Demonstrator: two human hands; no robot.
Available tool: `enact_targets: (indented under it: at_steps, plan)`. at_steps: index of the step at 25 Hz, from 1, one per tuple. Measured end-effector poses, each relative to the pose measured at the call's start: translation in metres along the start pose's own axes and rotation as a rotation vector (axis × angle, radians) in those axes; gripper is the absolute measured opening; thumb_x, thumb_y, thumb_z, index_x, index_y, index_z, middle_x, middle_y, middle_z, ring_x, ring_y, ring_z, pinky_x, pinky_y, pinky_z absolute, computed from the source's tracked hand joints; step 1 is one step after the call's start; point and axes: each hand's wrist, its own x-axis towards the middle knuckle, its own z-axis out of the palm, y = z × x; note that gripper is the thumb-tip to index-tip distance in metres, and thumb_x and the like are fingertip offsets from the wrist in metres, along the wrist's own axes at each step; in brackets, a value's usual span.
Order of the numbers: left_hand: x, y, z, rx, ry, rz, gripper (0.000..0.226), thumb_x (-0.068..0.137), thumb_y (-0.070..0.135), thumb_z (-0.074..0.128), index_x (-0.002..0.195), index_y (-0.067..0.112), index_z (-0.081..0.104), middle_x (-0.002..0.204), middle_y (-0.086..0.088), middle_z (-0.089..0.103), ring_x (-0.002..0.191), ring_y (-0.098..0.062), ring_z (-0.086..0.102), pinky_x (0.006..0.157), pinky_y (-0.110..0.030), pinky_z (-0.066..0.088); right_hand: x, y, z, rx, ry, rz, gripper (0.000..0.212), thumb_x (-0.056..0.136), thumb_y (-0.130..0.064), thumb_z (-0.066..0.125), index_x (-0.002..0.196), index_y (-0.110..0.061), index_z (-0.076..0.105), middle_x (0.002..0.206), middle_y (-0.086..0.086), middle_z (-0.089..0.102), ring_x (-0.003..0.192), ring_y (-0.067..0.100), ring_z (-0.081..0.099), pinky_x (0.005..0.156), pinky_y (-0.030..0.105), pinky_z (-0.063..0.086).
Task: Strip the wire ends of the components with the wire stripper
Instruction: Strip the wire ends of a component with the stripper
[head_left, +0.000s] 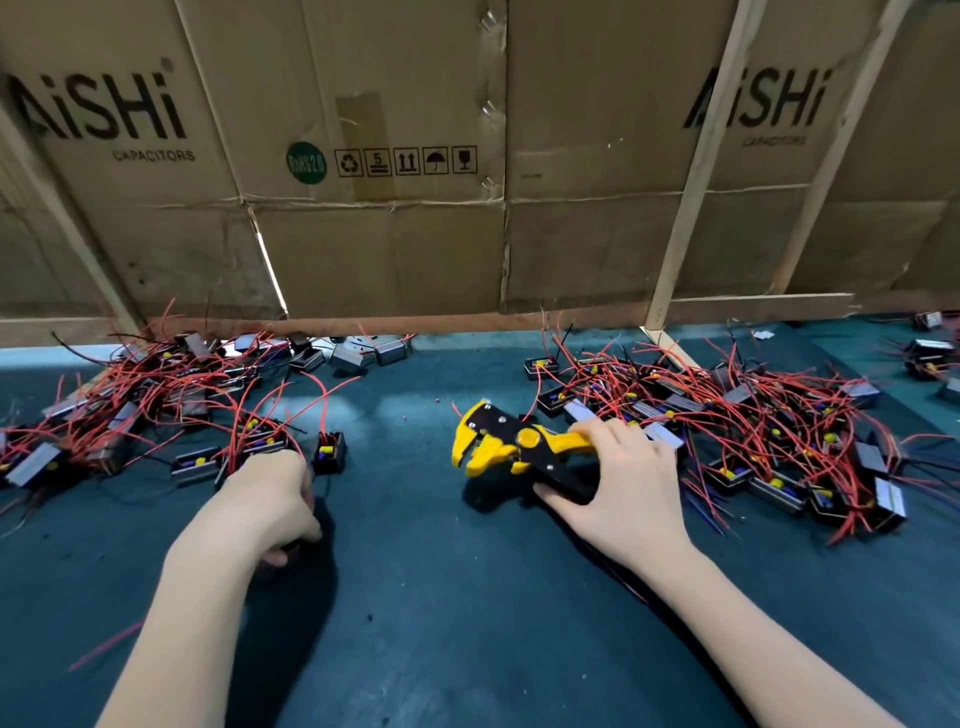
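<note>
Right now your right hand (618, 483) grips the wire stripper (511, 447); your left hand (270, 493) curls by the left pile of components (171, 395), grasp unclear; big piles remain.

One yellow-and-black wire stripper (511, 447), two hands, two large heaps of red-wired components (156, 395) toward the dark mat's (441, 597) far left and far right edges, too tangled to count.
</note>
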Motion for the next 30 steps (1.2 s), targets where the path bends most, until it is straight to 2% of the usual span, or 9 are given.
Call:
enact_targets:
  at_steps: [3,7,10,13,16,20,25,28,30]
  plan:
    - [0.0,0.005,0.004,-0.055,-0.062,0.115,0.017,0.072,-0.008,0.065,0.072,0.008,0.061,0.076,-0.009,0.064,0.064,-0.028,0.068,0.044,-0.03,0.056,0.005,0.007,0.007,-0.128,0.058,0.024,0.057,0.066,-0.055,0.078,0.109,-0.021,0.063,0.099,-0.003,0.062,0.097,0.025,0.058,0.079,0.038,0.035]
    - [-0.004,0.015,0.008,-0.168,-0.193,0.382,0.022,0.071,-0.013,0.059,0.077,0.009,0.058,0.05,0.005,0.054,0.049,-0.017,0.054,0.046,-0.031,0.055,0.017,0.034,-0.001,-0.295,0.107,0.24,0.06,0.063,-0.046,0.084,0.109,-0.015,0.062,0.103,0.007,0.062,0.1,0.032,0.055,0.081,0.041,0.033]
    - [-0.016,0.031,0.013,-0.285,-0.257,0.632,0.026,0.071,-0.004,0.075,0.086,0.013,0.061,0.067,0.0,0.056,0.061,-0.016,0.053,0.059,-0.038,0.052,0.018,0.04,-0.004,-0.3,0.083,0.308,0.062,0.066,-0.049,0.081,0.113,-0.016,0.06,0.108,0.005,0.06,0.106,0.03,0.051,0.084,0.041,0.031]
    - [-0.017,0.028,0.008,-0.289,-0.211,0.791,0.04,0.066,0.02,0.089,0.096,0.025,0.062,0.088,0.008,0.061,0.078,-0.007,0.055,0.077,-0.028,0.047,0.016,0.038,-0.01,-0.185,0.086,0.277,0.06,0.066,-0.054,0.079,0.113,-0.021,0.061,0.109,0.001,0.062,0.108,0.027,0.051,0.086,0.039,0.029]
    - [-0.011,0.016,0.004,-0.049,-0.113,0.768,0.052,0.061,0.029,0.091,0.101,0.028,0.057,0.095,0.011,0.057,0.082,-0.003,0.05,0.074,-0.016,0.042,0.017,0.034,-0.02,0.061,0.107,0.335,0.056,0.067,-0.055,0.08,0.111,-0.025,0.061,0.109,-0.004,0.063,0.109,0.024,0.053,0.088,0.039,0.032]
    - [-0.005,0.023,0.015,-0.259,-0.097,0.689,0.034,0.069,0.006,0.082,0.089,0.019,0.059,0.076,0.008,0.059,0.06,-0.006,0.048,0.064,-0.029,0.047,0.019,0.031,-0.029,0.238,0.126,0.358,0.056,0.065,-0.047,0.084,0.111,-0.023,0.061,0.108,-0.003,0.064,0.108,0.025,0.055,0.093,0.045,0.04]
    - [-0.004,0.034,0.034,-0.089,0.019,0.692,0.04,0.071,0.037,0.084,0.098,0.022,0.057,0.083,0.011,0.061,0.067,-0.002,0.054,0.061,-0.013,0.042,0.017,0.028,-0.031,0.234,0.101,0.358,0.057,0.067,-0.045,0.085,0.113,-0.022,0.061,0.111,-0.002,0.063,0.111,0.025,0.054,0.096,0.047,0.039]
    - [-0.003,0.045,0.039,-0.486,-0.071,0.667,0.019,0.086,0.022,0.074,0.1,0.013,0.064,0.085,0.001,0.07,0.072,-0.018,0.062,0.067,-0.02,0.05,0.016,0.024,-0.032,0.323,0.136,0.338,0.055,0.067,-0.042,0.086,0.111,-0.021,0.06,0.11,-0.002,0.064,0.11,0.025,0.056,0.096,0.053,0.042]
    - [-0.004,0.049,0.039,-0.75,-0.201,0.639,0.014,0.094,0.018,0.064,0.104,0.008,0.066,0.086,-0.006,0.069,0.07,-0.02,0.055,0.066,-0.023,0.046,0.016,0.023,-0.033,0.375,0.153,0.327,0.054,0.067,-0.041,0.086,0.111,-0.022,0.06,0.108,-0.004,0.065,0.111,0.024,0.057,0.095,0.054,0.044]
